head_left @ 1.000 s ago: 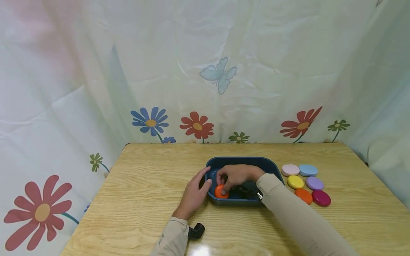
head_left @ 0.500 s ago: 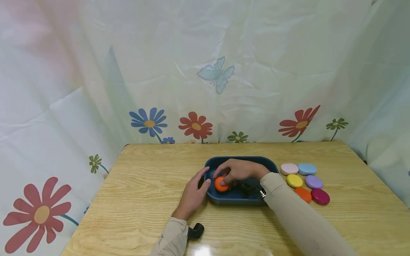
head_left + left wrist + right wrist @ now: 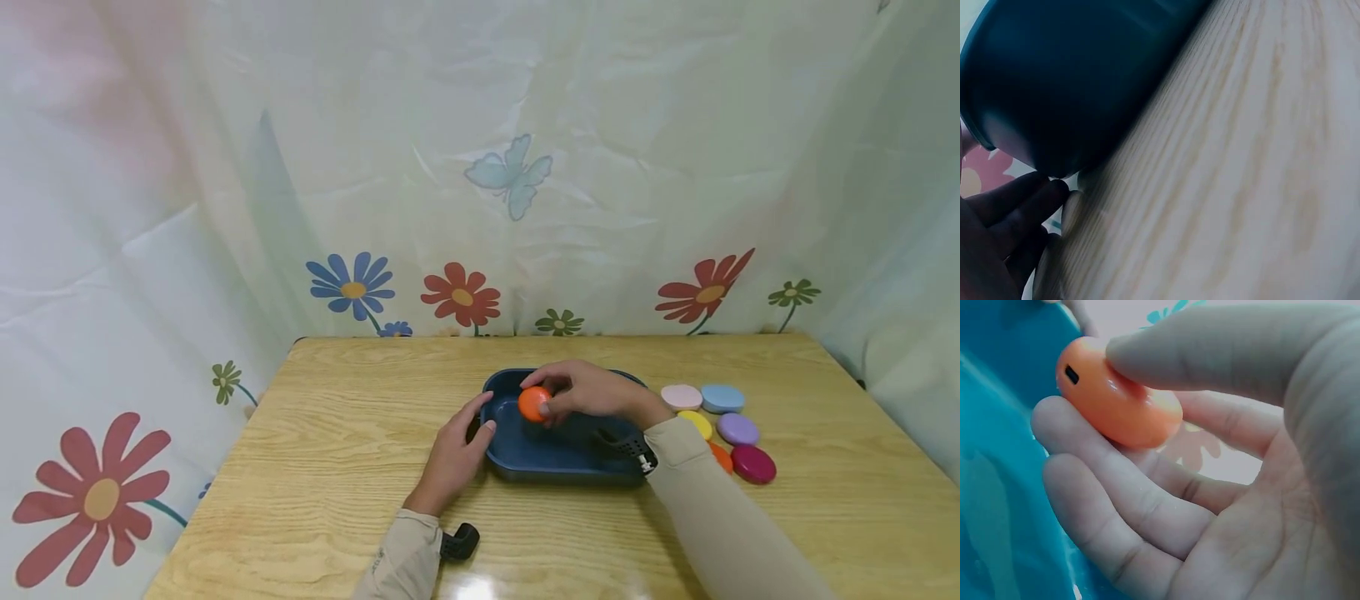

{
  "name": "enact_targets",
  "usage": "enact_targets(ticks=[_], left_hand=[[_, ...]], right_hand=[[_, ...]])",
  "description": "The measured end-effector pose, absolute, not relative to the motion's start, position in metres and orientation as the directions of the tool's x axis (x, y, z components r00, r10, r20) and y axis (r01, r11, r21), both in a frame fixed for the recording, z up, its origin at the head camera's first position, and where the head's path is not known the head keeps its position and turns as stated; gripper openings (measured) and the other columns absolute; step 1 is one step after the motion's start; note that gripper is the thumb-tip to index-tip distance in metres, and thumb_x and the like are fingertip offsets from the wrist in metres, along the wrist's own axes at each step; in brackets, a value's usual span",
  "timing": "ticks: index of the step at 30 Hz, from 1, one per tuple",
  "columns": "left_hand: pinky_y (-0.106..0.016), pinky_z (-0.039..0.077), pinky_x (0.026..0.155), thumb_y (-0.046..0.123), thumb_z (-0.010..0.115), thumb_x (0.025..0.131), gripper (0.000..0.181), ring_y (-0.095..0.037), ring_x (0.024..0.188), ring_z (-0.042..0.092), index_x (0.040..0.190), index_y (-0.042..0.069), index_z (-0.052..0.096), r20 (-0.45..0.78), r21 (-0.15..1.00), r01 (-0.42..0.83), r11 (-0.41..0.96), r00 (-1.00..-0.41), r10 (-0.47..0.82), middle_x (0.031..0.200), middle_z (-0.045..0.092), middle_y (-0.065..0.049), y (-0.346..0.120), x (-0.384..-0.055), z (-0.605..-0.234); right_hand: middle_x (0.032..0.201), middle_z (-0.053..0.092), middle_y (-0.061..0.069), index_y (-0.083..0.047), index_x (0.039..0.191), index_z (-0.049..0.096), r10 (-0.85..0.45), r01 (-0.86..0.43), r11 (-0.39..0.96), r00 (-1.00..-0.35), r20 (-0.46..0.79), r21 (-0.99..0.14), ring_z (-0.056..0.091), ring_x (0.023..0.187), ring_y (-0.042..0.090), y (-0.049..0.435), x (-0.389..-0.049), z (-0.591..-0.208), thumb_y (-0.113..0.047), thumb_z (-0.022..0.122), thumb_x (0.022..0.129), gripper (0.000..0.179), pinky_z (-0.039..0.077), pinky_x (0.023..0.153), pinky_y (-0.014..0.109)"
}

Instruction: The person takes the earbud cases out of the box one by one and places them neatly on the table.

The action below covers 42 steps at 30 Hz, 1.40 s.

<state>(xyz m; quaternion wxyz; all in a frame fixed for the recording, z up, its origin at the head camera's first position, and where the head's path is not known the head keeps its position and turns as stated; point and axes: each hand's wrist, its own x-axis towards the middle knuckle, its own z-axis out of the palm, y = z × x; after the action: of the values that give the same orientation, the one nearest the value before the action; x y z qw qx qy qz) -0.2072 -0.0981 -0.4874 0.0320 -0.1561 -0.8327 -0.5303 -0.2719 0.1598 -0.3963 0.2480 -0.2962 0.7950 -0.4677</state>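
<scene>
In the head view, a dark blue tray [image 3: 570,477] with rounded corners stands on the wooden table. My left hand [image 3: 452,454] rests against its left end, thumb and index fingertip at the rim. From the left wrist, several fingers [image 3: 1022,209] show beside the tray's lower corner [image 3: 1054,112]. Over the tray's left half, my right hand [image 3: 588,390] pinches a glossy orange rounded piece [image 3: 533,404] between thumb and fingers. The right wrist view shows a small black slot in this orange piece [image 3: 1122,403], with the thumb on top and fingers beneath.
Right of the tray lie several similar smooth pieces: pink [image 3: 681,397], light blue [image 3: 722,398], yellow [image 3: 699,423], purple [image 3: 738,429], magenta [image 3: 753,464] and orange [image 3: 722,457], the last partly behind the right sleeve. A flowered curtain [image 3: 600,167] hangs behind the table.
My right hand has lifted the orange piece off the tray's bottom and moved it up and to the right. My left hand has stayed at the tray's left end.
</scene>
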Motion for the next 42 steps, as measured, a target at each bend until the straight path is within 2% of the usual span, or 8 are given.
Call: enact_targets(ticks=[4, 8, 15, 21, 27, 35, 39, 42], left_hand=[[-0.05, 0.035, 0.113, 0.038, 0.053, 0.103, 0.046, -0.021, 0.134, 0.048, 0.149, 0.033, 0.047, 0.25, 0.871, 0.316, 0.376, -0.944, 0.215, 0.15, 0.047, 0.0, -0.099, -0.207, -0.49], [-0.052, 0.042, 0.106, 0.035, 0.054, 0.103, 0.046, -0.023, 0.121, 0.056, 0.148, 0.03, 0.048, 0.282, 0.866, 0.346, 0.361, -0.934, 0.218, 0.144, 0.051, -0.004, -0.101, -0.208, -0.492], [-0.051, 0.041, 0.106, 0.036, 0.055, 0.102, 0.044, -0.022, 0.124, 0.054, 0.146, 0.032, 0.05, 0.263, 0.884, 0.322, 0.34, -0.942, 0.209, 0.144, 0.05, -0.002, -0.1, -0.209, -0.493], [-0.047, 0.041, 0.107, 0.035, 0.056, 0.102, 0.042, -0.02, 0.126, 0.052, 0.144, 0.037, 0.05, 0.239, 0.904, 0.289, 0.316, -0.952, 0.189, 0.147, 0.048, 0.003, -0.101, -0.208, -0.495], [-0.048, 0.041, 0.108, 0.034, 0.056, 0.102, 0.042, -0.021, 0.127, 0.051, 0.144, 0.036, 0.051, 0.236, 0.903, 0.287, 0.321, -0.953, 0.189, 0.148, 0.047, 0.003, -0.1, -0.207, -0.494], [-0.047, 0.043, 0.106, 0.022, 0.056, 0.103, 0.044, -0.021, 0.127, 0.052, 0.147, 0.021, 0.051, 0.263, 0.898, 0.313, 0.31, -0.945, 0.193, 0.144, 0.05, -0.001, -0.1, -0.208, -0.494], [-0.047, 0.043, 0.106, 0.02, 0.056, 0.103, 0.044, -0.021, 0.129, 0.051, 0.147, 0.019, 0.051, 0.259, 0.897, 0.31, 0.316, -0.946, 0.194, 0.145, 0.05, -0.002, -0.099, -0.208, -0.493], [-0.047, 0.043, 0.106, 0.021, 0.056, 0.103, 0.044, -0.021, 0.128, 0.051, 0.146, 0.02, 0.052, 0.257, 0.894, 0.308, 0.325, -0.948, 0.19, 0.144, 0.05, -0.002, -0.098, -0.208, -0.493]], right_hand=[[0.117, 0.06, 0.02, 0.006, 0.141, 0.049, -0.693, -0.249, 0.333, -0.719, -0.057, -0.909, 0.068, 0.092, 0.03, 0.166, -0.265, -0.392, -0.012, 0.069, 0.095, 0.053, 0.059, 0.081, 0.04], [0.118, 0.059, 0.022, 0.009, 0.142, 0.046, -0.642, -0.246, 0.283, -0.767, 0.007, -0.927, 0.067, 0.09, 0.032, 0.176, -0.253, -0.392, -0.011, 0.07, 0.094, 0.057, 0.059, 0.08, 0.039], [0.122, 0.058, 0.025, 0.008, 0.144, 0.044, -0.488, -0.21, 0.224, -0.869, 0.077, -0.952, 0.069, 0.094, 0.03, 0.198, -0.23, -0.401, -0.01, 0.071, 0.093, 0.06, 0.059, 0.079, 0.035], [0.127, 0.057, 0.027, 0.007, 0.144, 0.044, -0.384, -0.214, 0.245, -0.917, 0.108, -0.946, 0.07, 0.094, 0.027, 0.215, -0.21, -0.401, -0.01, 0.072, 0.093, 0.061, 0.059, 0.079, 0.033], [0.129, 0.052, 0.027, 0.007, 0.144, 0.043, -0.295, -0.227, 0.275, -0.945, 0.143, -0.934, 0.07, 0.097, 0.021, 0.24, -0.188, -0.403, -0.011, 0.07, 0.095, 0.059, 0.059, 0.078, 0.032], [0.119, 0.058, 0.018, 0.003, 0.143, 0.045, -0.204, -0.212, 0.323, -0.967, 0.151, -0.922, 0.071, 0.092, 0.028, 0.277, -0.179, -0.409, -0.015, 0.067, 0.098, 0.053, 0.06, 0.076, 0.037], [0.12, 0.059, 0.008, -0.002, 0.143, 0.045, -0.177, -0.191, 0.335, -0.975, 0.138, -0.923, 0.071, 0.095, 0.029, 0.292, -0.176, -0.408, -0.017, 0.067, 0.098, 0.052, 0.06, 0.077, 0.037], [0.116, 0.06, 0.005, -0.004, 0.143, 0.047, -0.157, -0.192, 0.374, -0.977, 0.142, -0.907, 0.07, 0.091, 0.028, 0.301, -0.176, -0.408, -0.018, 0.067, 0.098, 0.051, 0.06, 0.074, 0.034]])
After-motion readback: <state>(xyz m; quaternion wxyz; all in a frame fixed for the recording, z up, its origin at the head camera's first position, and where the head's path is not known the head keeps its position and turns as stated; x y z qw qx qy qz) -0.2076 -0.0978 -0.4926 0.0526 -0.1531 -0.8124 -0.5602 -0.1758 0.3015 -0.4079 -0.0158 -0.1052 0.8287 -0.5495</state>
